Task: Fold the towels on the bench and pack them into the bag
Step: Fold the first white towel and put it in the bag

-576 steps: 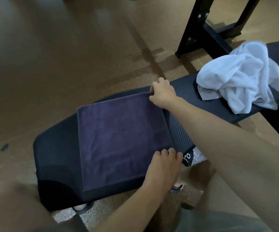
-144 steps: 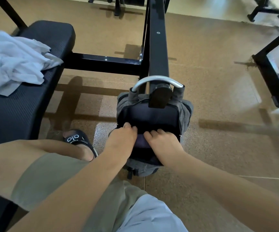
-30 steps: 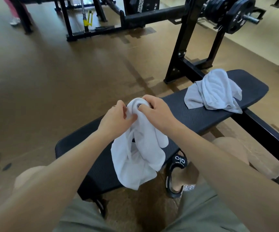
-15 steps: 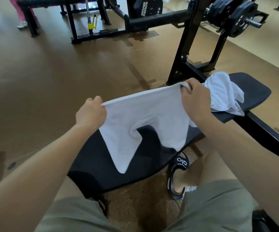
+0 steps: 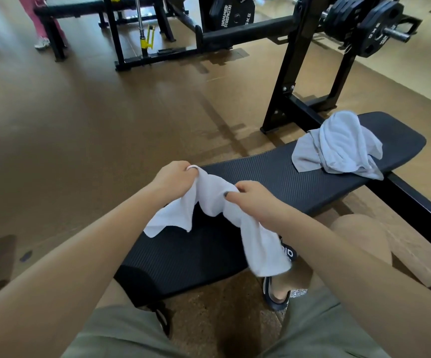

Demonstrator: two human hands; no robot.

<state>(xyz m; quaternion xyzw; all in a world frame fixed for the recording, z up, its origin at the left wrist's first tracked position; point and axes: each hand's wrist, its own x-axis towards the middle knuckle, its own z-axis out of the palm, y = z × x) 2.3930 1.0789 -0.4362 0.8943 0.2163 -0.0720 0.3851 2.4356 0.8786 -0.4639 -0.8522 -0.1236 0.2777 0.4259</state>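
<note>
I hold a white towel [image 5: 210,197] above the near end of the black padded bench [image 5: 274,182]. My left hand [image 5: 174,180] grips one corner of it at the left. My right hand [image 5: 254,200] pinches its top edge further right, and the rest hangs bunched below that hand, over the bench's front edge. A second, light grey towel [image 5: 338,148] lies crumpled on the far right part of the bench. The bag is not in view.
A black rack frame [image 5: 286,81] with weight plates [image 5: 364,21] stands behind the bench, and its low bar [image 5: 421,208] runs to the right. More black gym equipment [image 5: 137,29] and a person's pink-clad legs [image 5: 41,24] are at the back left. Brown floor lies to the left.
Half a second ago the white towel was stretched wide between my hands. My right hand has moved left along its edge, so the hands are closer and the towel sags and bunches.
</note>
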